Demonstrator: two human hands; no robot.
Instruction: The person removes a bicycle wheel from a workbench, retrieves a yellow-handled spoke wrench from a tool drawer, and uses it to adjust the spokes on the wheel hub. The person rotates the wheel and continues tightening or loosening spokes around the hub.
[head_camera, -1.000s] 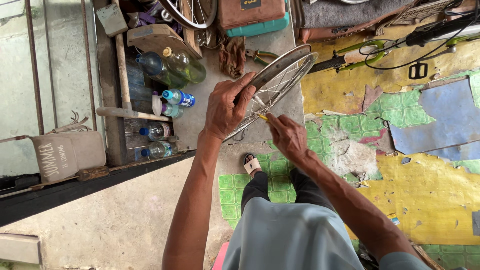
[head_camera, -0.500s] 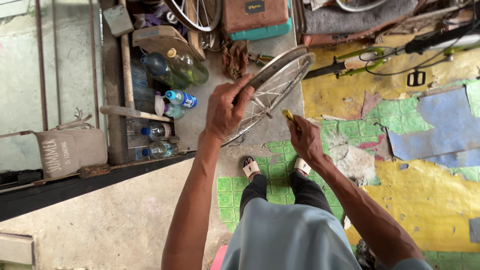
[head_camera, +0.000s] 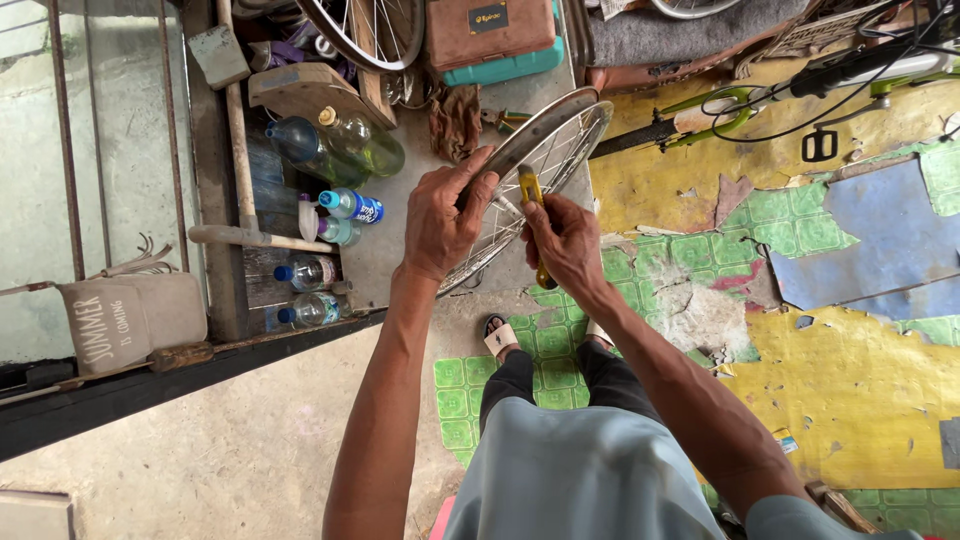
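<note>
At the centre of the frame, the left hand (head_camera: 440, 220) has its fingers curled tight around the rim of a spoked bicycle wheel (head_camera: 560, 130), held tilted above the floor. The right hand (head_camera: 565, 240) is closed around a yellow-handled screwdriver (head_camera: 532, 195), its tip among the spokes. Plastic bottles (head_camera: 335, 205) lie at left.

Plastic bottle (head_camera: 352, 205) with blue label among bottles left of wheel. Brown case (head_camera: 490, 30), small dark label patch, top centre. Grey fabric bag (head_camera: 130, 318) with dark lettering hangs at left railing.
</note>
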